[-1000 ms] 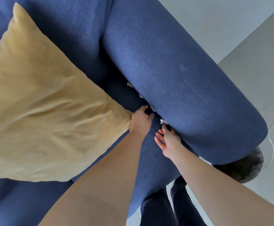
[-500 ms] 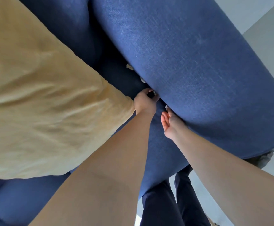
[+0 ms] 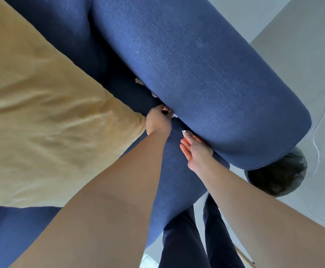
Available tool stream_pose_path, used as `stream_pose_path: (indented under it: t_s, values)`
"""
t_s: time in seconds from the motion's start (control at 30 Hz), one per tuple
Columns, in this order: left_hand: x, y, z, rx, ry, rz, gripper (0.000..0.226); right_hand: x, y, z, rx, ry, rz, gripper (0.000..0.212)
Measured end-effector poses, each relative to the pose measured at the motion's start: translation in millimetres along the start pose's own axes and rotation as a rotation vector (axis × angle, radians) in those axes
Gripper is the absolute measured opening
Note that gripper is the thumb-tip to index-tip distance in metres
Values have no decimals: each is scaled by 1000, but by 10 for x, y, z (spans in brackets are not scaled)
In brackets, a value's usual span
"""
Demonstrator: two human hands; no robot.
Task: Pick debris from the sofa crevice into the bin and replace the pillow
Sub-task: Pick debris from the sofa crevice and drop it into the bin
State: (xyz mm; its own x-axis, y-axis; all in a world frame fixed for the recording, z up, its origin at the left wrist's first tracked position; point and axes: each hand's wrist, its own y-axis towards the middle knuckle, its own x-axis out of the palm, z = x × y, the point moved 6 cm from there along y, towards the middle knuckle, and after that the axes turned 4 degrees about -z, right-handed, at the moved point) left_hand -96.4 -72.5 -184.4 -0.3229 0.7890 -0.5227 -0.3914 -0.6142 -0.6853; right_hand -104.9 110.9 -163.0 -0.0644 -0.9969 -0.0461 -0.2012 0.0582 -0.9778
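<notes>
Now pinching a white scrap point(image 3: 174, 115) at the crevice with the left hand point(image 3: 157, 120), right hand point(image 3: 195, 151) flat and released beside another scrap point(image 3: 185, 133) (spreading the gap, probably). Pillow point(image 3: 41, 113) pushed aside for access; bin point(image 3: 277, 176) beyond the armrest point(image 3: 206, 74).

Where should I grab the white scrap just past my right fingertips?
Pinch the crumpled scrap by its exposed top edge, coming from above on the seat side; the armrest blocks its far side, and its lower part sits in the crevice.
</notes>
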Motion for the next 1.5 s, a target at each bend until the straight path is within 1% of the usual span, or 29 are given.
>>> stream_pose_path:
  t_s: [0.07, 0.13, 0.3, 0.43, 0.57, 0.7, 0.83, 1.0, 1.03, 1.07, 1.13, 1.17, 1.23, 1.5]
  values:
    - [9, -204, -43, 17, -68, -15, 10, -231, -110, 18, -6, -73, -61, 21]
    - [29, -457, -121, 9, -139, -31, 8, -490, -206, 45, -5, -122, -112, 17]
    - [214, -1187, -235, 0, -241, -11, 10, -1286, -372, 52, -15, -161, -120, 22]
    - [734, -1812, -282, -57, -261, -84, 12, -2046, -394, -132, -57, -197, -46, 19]
    - [1343, -2316, -201, -50, -219, -155, 5, -2851, -401, -414, -127, -152, 52, 22]
    - [1982, -2661, -39, -55, -152, -235, 7, -3597, -418, -755, -197, -182, 168, 13]
    - [2542, -2919, 163, -40, -76, -329, 13, -4178, -402, -989, -225, -135, 251, 22]
    - [3007, -3153, 482, -12, -23, -364, 12, -4540, -360, -1159, -219, -119, 265, 14]
    - [3081, -3175, 537, -1, -15, -362, 12, -4563, -354, -1193, -224, -113, 256, 17]
    - [3149, -3191, 591, 13, -10, -361, 13, -4578, -340, -1227, -236, -96, 243, 27]
    - [3259, -3216, 702, 44, -15, -361, 26, -4602, -303, -1306, -263, -58, 217, 49]
    - [3296, -3219, 743, 55, -19, -360, 34, -4615, -287, -1341, -272, -55, 213, 56]
    - [3339, -3204, 764, 49, -30, -356, 45, -4650, -246, -1380, -282, -56, 208, 63]
    - [3144, -3193, 655, 15, 51, -341, 39, -4769, -326, -1427, -255, -52, 169, 57]
